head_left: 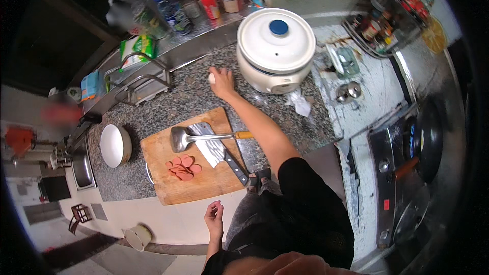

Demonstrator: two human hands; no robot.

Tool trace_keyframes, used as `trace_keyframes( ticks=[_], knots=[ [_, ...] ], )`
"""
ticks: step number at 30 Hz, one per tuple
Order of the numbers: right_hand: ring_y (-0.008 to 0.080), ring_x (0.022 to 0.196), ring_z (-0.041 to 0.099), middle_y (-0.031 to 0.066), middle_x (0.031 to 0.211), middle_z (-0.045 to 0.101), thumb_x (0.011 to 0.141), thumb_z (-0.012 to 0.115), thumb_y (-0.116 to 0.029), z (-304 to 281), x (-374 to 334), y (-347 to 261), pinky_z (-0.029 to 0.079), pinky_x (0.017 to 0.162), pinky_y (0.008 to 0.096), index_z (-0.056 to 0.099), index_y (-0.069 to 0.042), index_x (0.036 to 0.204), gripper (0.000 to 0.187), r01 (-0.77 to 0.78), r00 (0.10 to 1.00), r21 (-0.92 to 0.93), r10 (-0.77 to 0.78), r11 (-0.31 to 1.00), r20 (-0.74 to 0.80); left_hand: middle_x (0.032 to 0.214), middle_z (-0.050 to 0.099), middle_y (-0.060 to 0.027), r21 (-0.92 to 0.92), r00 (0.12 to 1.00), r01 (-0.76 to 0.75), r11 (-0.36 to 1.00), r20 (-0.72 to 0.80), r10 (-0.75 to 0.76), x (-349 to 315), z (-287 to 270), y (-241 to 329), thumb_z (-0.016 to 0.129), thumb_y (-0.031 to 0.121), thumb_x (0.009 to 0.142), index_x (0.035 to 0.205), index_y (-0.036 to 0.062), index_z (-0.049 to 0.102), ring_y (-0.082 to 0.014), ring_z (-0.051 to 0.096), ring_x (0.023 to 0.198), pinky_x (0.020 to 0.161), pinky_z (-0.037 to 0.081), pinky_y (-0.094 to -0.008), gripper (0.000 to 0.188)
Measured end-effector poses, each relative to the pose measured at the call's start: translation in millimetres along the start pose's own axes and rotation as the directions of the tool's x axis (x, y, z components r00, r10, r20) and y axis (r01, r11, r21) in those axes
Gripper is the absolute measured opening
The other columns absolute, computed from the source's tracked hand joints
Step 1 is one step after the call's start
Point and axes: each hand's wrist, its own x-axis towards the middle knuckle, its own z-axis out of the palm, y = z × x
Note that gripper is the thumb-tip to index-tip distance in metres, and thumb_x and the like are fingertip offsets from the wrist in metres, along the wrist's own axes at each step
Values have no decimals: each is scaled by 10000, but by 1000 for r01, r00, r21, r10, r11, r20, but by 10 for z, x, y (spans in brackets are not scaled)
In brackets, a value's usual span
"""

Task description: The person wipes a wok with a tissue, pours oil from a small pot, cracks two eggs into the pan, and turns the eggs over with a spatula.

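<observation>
My right hand (223,84) reaches across the granite counter, its fingers closed on a white egg (212,78), left of a lidded cream electric pot (276,40). Held low in front of the counter's near edge, my left hand (214,217) has its fingers curled together, with nothing visible in them. Between the hands lies a wooden cutting board (204,188). On it are a pile of sliced sausage (183,167), a cleaver (211,147) with a black handle, and a metal spatula (180,139). The spatula's wooden handle extends toward my right forearm.
A white bowl (115,146) stands left of the board, near the sink (83,165). Behind are a metal rack (145,84) and a ledge with bottles and jars. Crumpled tissue (300,104) lies by the pot. To the right, a black wok (430,140) sits on a gas stove (383,193).
</observation>
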Motion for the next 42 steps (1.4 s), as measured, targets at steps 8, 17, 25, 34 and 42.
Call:
trace_keyframes(
  ticks=[8,17,25,34,42],
  knots=[
    [160,953,491,69,1149,489,862,455,-215,-1361,-2076,497,402,761,271,420,-115,1162,319,-448,700,668,231,-594,676,862,576,-8,111,945,-27,993,328,-11,244,235,142,564,80,816,950,11,565,-74,509,782,732,409,-214,151],
    [242,918,482,120,1061,511,762,565,-95,-2412,-2954,1006,373,800,333,445,-61,1154,411,-293,825,389,437,873,-359,812,558,6,130,825,-127,983,565,32,267,535,254,556,80,817,923,23,576,-76,499,736,705,408,-214,123],
    [318,980,407,129,1089,460,721,616,-63,-2154,-3009,991,325,847,381,468,-73,1145,449,-279,873,-10,249,960,-419,824,562,2,180,819,-179,967,572,45,225,327,229,554,84,818,938,25,572,-84,504,746,701,410,-216,135],
    [338,995,392,155,1123,427,718,602,-61,-1984,-2983,1100,311,865,397,443,-78,1167,476,-244,875,-22,210,970,-435,863,571,-12,178,823,-143,974,568,17,198,224,179,550,85,827,937,15,564,-80,503,775,720,405,-210,131],
    [195,990,486,83,1110,493,815,538,-116,-1954,-2955,1157,397,845,340,416,-72,1185,391,-233,805,936,593,265,33,860,565,-16,186,777,-277,943,621,105,308,379,377,561,108,824,967,20,562,-83,510,785,722,410,-211,168]
  ],
)
